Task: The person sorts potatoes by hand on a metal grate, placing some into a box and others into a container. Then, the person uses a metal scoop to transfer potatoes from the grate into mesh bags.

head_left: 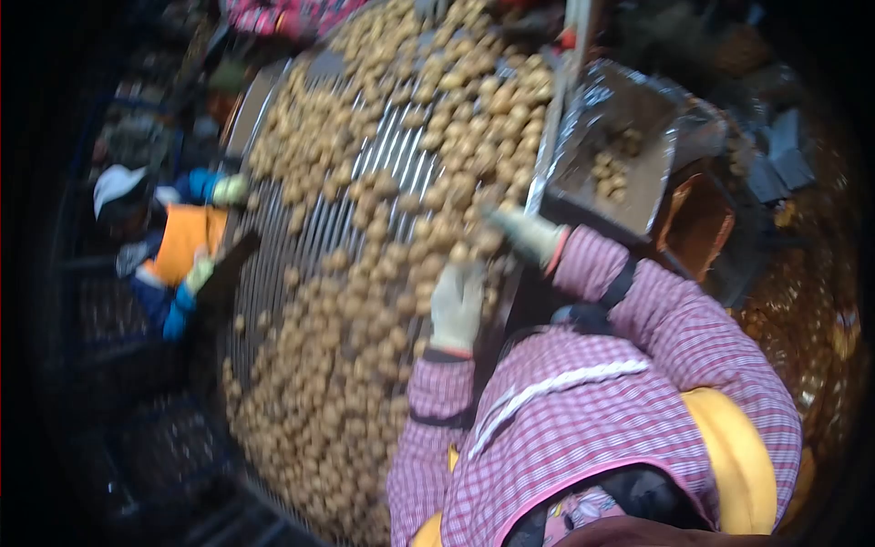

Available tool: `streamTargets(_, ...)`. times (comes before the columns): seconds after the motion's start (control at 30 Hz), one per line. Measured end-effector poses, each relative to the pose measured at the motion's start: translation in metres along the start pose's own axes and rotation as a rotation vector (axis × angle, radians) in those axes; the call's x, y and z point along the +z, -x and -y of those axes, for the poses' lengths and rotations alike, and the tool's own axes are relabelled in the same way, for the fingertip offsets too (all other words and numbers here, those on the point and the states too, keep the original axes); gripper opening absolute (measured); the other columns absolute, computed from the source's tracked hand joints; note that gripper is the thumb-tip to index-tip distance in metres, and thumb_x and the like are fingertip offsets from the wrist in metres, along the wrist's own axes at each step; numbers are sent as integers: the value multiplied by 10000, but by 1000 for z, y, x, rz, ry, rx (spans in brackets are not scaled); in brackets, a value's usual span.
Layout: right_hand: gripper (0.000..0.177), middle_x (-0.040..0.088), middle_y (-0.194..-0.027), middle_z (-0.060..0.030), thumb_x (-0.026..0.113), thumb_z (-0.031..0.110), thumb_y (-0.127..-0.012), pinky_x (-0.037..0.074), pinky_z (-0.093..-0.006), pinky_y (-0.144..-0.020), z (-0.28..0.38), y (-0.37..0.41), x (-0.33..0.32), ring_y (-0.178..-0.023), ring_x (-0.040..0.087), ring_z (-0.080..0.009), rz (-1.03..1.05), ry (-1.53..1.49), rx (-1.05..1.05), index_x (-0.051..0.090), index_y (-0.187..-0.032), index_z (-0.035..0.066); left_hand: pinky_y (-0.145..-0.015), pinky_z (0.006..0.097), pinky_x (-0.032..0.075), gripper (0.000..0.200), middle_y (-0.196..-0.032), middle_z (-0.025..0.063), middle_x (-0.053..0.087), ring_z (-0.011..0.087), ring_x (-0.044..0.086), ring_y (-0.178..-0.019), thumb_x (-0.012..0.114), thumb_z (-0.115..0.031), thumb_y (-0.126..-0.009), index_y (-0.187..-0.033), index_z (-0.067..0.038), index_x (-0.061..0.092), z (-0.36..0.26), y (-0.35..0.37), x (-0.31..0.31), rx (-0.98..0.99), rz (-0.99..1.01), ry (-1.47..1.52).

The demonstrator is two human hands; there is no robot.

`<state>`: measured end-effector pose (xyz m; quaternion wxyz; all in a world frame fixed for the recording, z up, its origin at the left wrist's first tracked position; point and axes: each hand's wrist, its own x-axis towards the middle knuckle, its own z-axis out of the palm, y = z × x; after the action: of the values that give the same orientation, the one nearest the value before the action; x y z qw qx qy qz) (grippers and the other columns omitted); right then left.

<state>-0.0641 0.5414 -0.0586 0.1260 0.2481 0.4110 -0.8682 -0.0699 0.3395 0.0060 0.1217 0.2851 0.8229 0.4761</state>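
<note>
Many potatoes [328, 319] lie over a sloping bed of metal bars [401, 146]. My left hand [456, 305], in a pale work glove, rests among the potatoes near the bed's right edge, its fingers stretched forward. Just beyond it, my right hand [530, 234] in a similar glove reaches in from the right side. Its fingers extend over the potatoes, with a blurred potato [488, 240] close beneath them. Both fingertips are smeared by motion, and no potato shows lifted in either glove.
Across the bed stands a person in an orange apron [187, 244], gloved hands at its left edge. Another person's pink patterned clothing [287, 14] shows at the far end. A foil-edged box [620, 150] holding several potatoes sits beyond the metal rail [544, 155] at right.
</note>
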Motion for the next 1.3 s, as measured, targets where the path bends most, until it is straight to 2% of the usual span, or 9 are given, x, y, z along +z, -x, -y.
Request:
streamTargets(0.23,456,629,-1296,-90,523,145,-1045,551,-311,-948,38,47,16,-1149,631,-175,188,281,-9,420,-1471,22,-1146,378,358,737,-1451,170,433,265,423,-1364,764,-97,-844,-1466,6,382,-14,-8,-2,-271,-72,370)
streamTargets(0.63,421,626,-1241,-153,512,55,-978,509,-364,-962,-29,22,-21,-1138,624,-287,259,978,-845,516,-1399,39,-859,317,526,599,-1151,146,666,176,626,-989,692,-338,-931,-1384,18,528,-6,-10,38,-360,-127,451)
streamTargets(0.83,362,676,-1120,-135,553,138,-978,553,-348,-853,-3,41,0,-991,675,-267,250,223,-97,583,-1325,39,-878,304,526,511,-1118,146,683,173,646,-971,627,-318,-1000,-1357,39,544,-24,-16,40,-268,-170,296)
streamTargets(0.93,351,691,-1055,-100,577,257,-999,565,-305,-741,2,53,6,-929,686,-199,215,11,100,623,-1259,26,-807,301,558,479,-1081,132,685,178,667,-910,598,-343,-1011,-1313,27,566,-38,-24,39,-764,-199,718)
streamTargets(1.0,373,692,-994,-58,507,370,-1051,557,-291,-738,-23,36,-6,-896,685,-147,67,964,-1045,645,-1124,31,-684,287,578,386,-1012,106,682,191,683,-822,586,-325,-1006,-1195,9,625,-29,-25,43,-742,-247,857)
streamTargets(1.1,376,704,-993,-105,546,366,-1029,574,-298,-678,6,52,5,-805,698,-178,125,13,36,647,-1145,23,-591,277,580,308,-943,96,677,195,688,-764,584,-282,-994,-1092,0,660,15,-29,45,-200,-281,182)
streamTargets(1.13,386,706,-966,-135,593,376,-996,577,-309,-618,-1,35,-4,-738,700,-206,102,323,-444,657,-1148,27,-594,262,567,313,-932,86,670,175,683,-780,560,-275,-1016,-1094,13,656,12,-29,43,-397,-289,393)
streamTargets(1.23,401,705,-1068,-110,616,324,-983,559,-278,-788,50,43,-40,-934,682,-181,-47,-48,-81,657,-1180,-23,-566,243,515,362,-836,61,667,114,628,-697,622,-318,-995,-992,41,670,5,-22,17,-701,-389,643)
streamTargets(1.3,407,715,-1114,-84,695,271,-934,528,-283,-873,81,28,-100,-978,662,-147,-132,385,-538,664,-1237,1,-592,260,477,502,-785,63,702,109,608,-646,688,-476,-923,-935,23,737,28,-4,-7,-745,-419,386)
